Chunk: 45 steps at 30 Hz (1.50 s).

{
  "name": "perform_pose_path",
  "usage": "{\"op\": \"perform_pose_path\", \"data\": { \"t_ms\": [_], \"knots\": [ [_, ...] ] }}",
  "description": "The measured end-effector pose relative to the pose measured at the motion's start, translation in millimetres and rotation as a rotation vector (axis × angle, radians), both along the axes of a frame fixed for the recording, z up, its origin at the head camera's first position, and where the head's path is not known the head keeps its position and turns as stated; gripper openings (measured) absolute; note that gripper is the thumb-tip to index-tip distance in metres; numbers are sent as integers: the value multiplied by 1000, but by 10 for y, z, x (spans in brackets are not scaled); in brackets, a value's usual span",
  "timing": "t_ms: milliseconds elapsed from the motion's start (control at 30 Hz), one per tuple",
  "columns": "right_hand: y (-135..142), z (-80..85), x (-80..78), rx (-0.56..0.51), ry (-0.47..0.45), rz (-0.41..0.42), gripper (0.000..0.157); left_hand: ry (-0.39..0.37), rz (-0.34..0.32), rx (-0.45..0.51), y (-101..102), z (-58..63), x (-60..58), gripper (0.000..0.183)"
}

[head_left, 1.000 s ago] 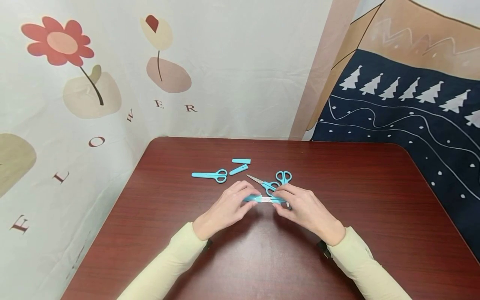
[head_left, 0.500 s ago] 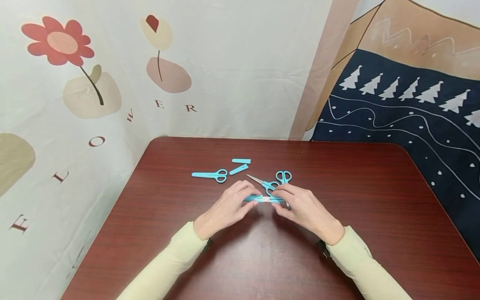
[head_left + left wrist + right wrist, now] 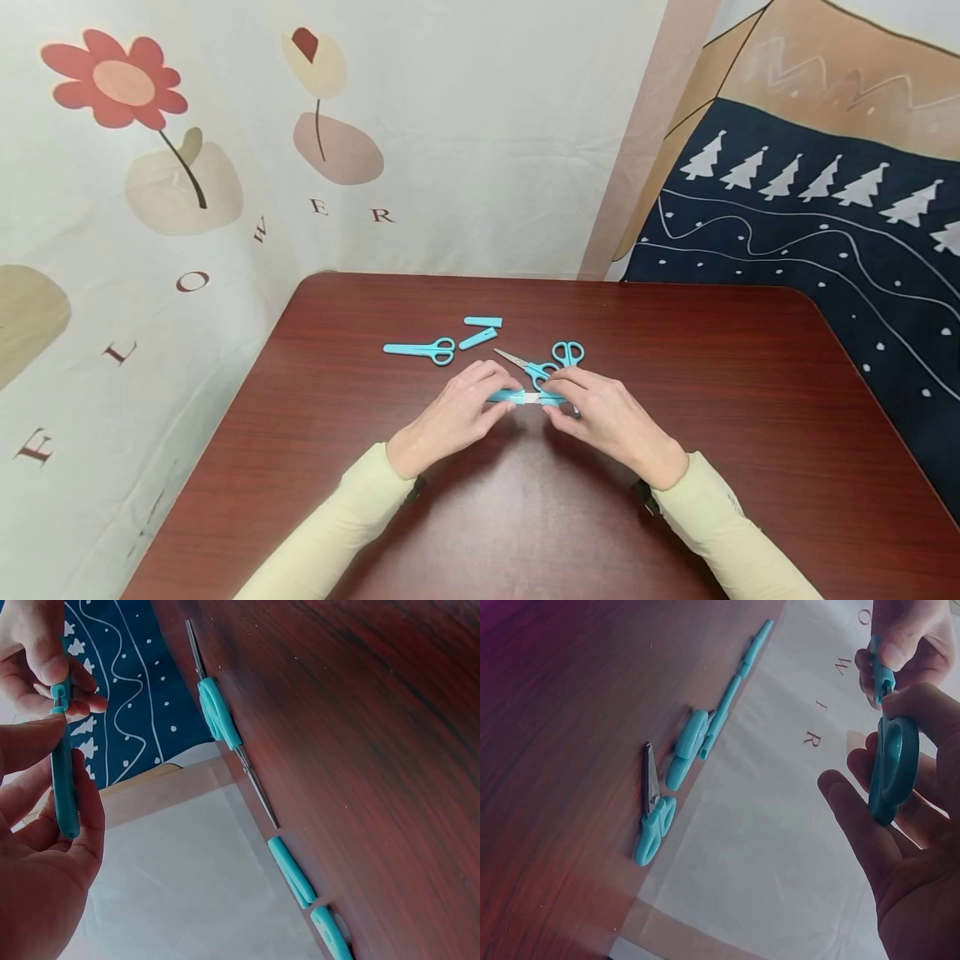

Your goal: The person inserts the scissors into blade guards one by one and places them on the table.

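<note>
In the head view my left hand (image 3: 467, 404) pinches a light blue blade cover (image 3: 510, 397) between thumb and fingers. My right hand (image 3: 603, 412) grips light blue scissors (image 3: 553, 399) by their handles. The blades run into the mouth of the cover, and a short silver stretch shows between the hands. The left wrist view has the cover (image 3: 65, 784) lying along the left fingers. From the right wrist, the handle loop of the scissors (image 3: 886, 804) shows between thumb and fingers. Both things are held up off the table.
Bare-bladed scissors (image 3: 537, 372) lie just beyond the hands. Another pair (image 3: 567, 360) sits to their right, its blades mostly hidden by the right hand. Covered scissors (image 3: 416, 350) and two loose covers (image 3: 483, 322) lie further left on the brown table (image 3: 337, 467). Printed cloth (image 3: 480, 167) hangs behind.
The bare stretch of blade between the cover and the handles looks slightly shorter. Both hands stay in nearly the same place, and the things on the table have not moved.
</note>
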State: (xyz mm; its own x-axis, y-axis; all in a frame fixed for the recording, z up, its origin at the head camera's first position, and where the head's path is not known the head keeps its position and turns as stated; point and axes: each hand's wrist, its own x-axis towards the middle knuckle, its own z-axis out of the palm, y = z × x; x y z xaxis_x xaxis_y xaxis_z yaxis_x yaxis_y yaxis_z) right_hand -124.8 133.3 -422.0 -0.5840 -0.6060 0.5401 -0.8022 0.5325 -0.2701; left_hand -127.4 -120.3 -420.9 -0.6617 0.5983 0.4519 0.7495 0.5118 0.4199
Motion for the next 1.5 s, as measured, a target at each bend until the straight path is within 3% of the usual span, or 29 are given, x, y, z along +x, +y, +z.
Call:
{"op": "perform_pose_path", "data": {
  "t_ms": [933, 1500],
  "knots": [
    [-31, -13, -27, -26, 70, 19, 30, 23, -11, 24, 31, 37, 6, 21],
    [-49, -14, -29, -4, 50, 11, 32, 25, -8, 0, 47, 25, -19, 18]
  ]
}}
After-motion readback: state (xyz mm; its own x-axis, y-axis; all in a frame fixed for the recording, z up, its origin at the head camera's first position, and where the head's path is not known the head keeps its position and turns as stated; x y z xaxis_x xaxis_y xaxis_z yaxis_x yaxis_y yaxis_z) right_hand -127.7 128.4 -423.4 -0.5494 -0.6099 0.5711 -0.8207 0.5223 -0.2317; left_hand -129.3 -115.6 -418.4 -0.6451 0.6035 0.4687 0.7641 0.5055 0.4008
